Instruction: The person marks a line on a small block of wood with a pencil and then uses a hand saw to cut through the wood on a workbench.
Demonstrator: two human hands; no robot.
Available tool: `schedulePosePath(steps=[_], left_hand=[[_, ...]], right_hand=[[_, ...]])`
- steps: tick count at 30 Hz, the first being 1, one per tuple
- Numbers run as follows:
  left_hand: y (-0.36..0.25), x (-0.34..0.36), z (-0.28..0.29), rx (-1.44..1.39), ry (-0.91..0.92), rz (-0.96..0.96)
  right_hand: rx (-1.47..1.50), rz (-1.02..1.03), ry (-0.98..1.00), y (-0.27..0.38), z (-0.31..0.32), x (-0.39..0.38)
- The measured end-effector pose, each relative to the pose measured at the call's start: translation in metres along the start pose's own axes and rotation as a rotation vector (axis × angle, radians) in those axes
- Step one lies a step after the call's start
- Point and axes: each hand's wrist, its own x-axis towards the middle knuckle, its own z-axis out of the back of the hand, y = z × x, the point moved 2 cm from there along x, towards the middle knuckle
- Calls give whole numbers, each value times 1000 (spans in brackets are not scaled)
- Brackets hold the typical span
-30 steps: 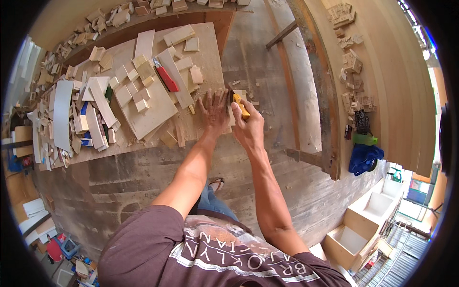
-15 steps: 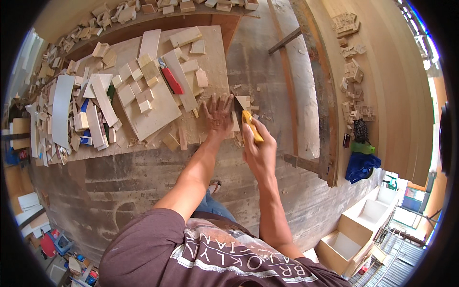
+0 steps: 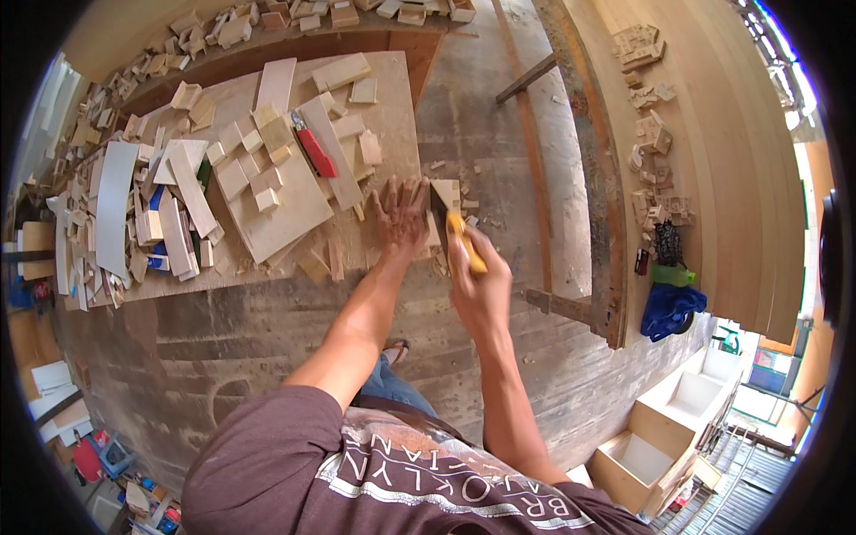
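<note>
My left hand lies flat at the right edge of a plywood board, its fingers stretched out and slightly apart. A small pale wood piece shows just right of its fingertips; how far it runs under the palm is hidden. In my right hand is the yellow handle of a handsaw, with the fingers wrapped round it. The saw's dark blade points away from me and lies against the wood piece, close beside my left fingers. A red-handled utility knife rests on a wood strip farther left.
Wood blocks, strips and offcuts crowd the board's left and middle. Small wooden models line a bench at the right, near a blue cloth or bag. A frame with a worn edge stands between. White-lined wooden boxes sit lower right.
My right hand has drawn the saw slightly toward me. My left hand stays flat in the same place on the board. The whole view has shifted a little.
</note>
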Motion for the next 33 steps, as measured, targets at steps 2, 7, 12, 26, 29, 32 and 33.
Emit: schedulePosePath(steps=[2, 7, 12, 26, 29, 32, 33], left_hand=[[-5, -11, 0, -15, 10, -8], [-4, 7, 7, 2, 53, 30], [-3, -1, 8, 8, 67, 9], [-7, 2, 14, 27, 131, 17], [-3, 2, 14, 36, 155, 31], [-3, 8, 14, 36, 125, 49], [-1, 5, 13, 45, 116, 42]], right_hand=[[-46, -61, 34, -7, -13, 31], [-21, -78, 83, 3, -5, 31], [-79, -83, 71, 2, -13, 37], [-30, -170, 147, 16, -9, 71], [39, -254, 269, 34, -6, 76], [187, -293, 351, 69, 10, 73], [256, -314, 363, 77, 16, 67]])
